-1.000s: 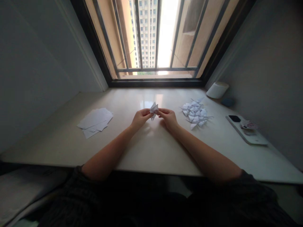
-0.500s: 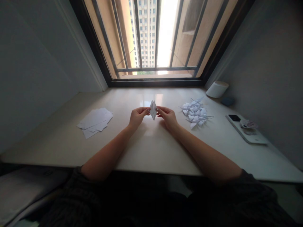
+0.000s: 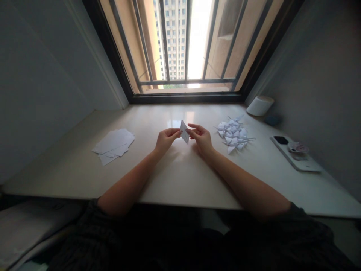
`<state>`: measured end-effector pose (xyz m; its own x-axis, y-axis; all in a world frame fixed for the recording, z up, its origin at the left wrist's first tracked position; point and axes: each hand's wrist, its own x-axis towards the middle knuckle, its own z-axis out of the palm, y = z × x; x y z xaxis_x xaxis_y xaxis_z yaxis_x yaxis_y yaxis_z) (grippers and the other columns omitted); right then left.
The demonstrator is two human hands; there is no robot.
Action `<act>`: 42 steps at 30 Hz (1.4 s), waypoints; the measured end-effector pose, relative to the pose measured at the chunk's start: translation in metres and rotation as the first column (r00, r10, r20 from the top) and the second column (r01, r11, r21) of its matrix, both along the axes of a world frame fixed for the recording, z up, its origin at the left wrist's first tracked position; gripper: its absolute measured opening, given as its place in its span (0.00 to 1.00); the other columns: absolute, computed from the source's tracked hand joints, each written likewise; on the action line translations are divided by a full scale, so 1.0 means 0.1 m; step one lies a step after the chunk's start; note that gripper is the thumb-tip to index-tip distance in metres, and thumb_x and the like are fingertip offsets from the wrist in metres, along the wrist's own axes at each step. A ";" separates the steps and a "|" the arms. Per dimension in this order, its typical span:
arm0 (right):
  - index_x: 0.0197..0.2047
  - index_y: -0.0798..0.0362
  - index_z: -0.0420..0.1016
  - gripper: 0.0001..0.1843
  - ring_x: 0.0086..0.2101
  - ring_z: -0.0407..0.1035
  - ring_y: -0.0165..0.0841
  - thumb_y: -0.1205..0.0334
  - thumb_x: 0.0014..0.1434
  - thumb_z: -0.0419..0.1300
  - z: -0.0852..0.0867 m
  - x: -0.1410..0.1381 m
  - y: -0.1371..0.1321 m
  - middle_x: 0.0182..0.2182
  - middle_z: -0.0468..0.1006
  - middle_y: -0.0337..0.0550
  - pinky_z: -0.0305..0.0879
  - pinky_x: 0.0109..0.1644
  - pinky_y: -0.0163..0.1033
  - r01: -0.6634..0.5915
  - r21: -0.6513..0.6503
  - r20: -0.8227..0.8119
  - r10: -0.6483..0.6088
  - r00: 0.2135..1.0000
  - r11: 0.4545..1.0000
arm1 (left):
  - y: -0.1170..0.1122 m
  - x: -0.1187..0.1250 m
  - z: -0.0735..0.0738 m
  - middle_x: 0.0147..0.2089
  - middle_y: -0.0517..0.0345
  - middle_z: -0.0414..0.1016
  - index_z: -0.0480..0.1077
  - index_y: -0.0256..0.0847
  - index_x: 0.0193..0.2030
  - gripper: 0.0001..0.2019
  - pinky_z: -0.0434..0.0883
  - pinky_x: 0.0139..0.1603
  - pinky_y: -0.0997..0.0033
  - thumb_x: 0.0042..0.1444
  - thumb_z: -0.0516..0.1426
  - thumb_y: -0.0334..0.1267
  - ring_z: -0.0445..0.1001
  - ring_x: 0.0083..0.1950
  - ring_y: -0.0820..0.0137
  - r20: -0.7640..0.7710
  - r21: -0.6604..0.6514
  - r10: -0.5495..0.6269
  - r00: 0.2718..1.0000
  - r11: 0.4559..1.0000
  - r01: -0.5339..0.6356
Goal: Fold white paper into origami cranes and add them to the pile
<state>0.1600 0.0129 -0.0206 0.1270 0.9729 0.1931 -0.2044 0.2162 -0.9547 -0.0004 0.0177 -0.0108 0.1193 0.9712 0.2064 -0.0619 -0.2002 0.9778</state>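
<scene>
Between my hands, above the pale sill top, a small folded white paper (image 3: 184,132) is held up as a narrow diamond with a crease down its middle. My left hand (image 3: 167,138) pinches its left side between thumb and fingers. On the other side, my right hand (image 3: 202,136) has its thumb against the paper, with the index finger lifted and stretched past the upper edge. To the right of my right hand lies a heap of folded paper pieces (image 3: 234,134) with thin pointed ends. A loose stack of white paper sheets (image 3: 114,145) lies to the left.
A phone (image 3: 295,154) with a round grip on its back lies at the right. Behind it, near the wall, are a white cylindrical object (image 3: 260,105) and a small dark item (image 3: 273,120). A barred window (image 3: 186,98) borders the sill top (image 3: 180,180) at the back.
The paper has turned from an opened, two-pointed shape to a flatter diamond tilted to the right. My right index finger has lifted from it.
</scene>
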 end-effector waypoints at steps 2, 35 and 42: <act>0.40 0.52 0.80 0.21 0.25 0.68 0.29 0.51 0.42 0.70 0.00 -0.01 -0.01 0.23 0.78 0.38 0.65 0.34 0.38 0.003 0.022 0.010 -0.003 1.000 1.000 | 0.00 0.01 0.00 0.39 0.49 0.81 0.79 0.36 0.40 0.18 0.71 0.46 0.63 0.44 0.67 0.46 0.76 0.38 0.67 0.007 -0.010 -0.012 1.000 1.000 0.012; 0.45 0.49 0.80 0.21 0.29 0.69 0.31 0.46 0.51 0.64 -0.01 0.00 -0.05 0.33 0.80 0.41 0.65 0.35 0.38 -0.056 0.119 0.280 0.020 0.960 0.991 | -0.04 0.01 0.04 0.26 0.57 0.74 0.78 0.37 0.30 0.16 0.64 0.33 0.71 0.44 0.65 0.50 0.68 0.29 0.73 -0.044 0.006 0.017 0.999 1.000 -0.017; 0.26 0.53 0.81 0.20 0.25 0.66 0.31 0.42 0.47 0.65 0.00 0.01 -0.04 0.22 0.77 0.40 0.60 0.30 0.37 -0.096 0.036 0.322 0.079 0.943 0.995 | -0.05 0.02 0.07 0.29 0.56 0.77 0.78 0.39 0.29 0.14 0.66 0.38 0.69 0.42 0.66 0.49 0.70 0.32 0.70 -0.019 -0.003 0.076 0.997 0.997 -0.076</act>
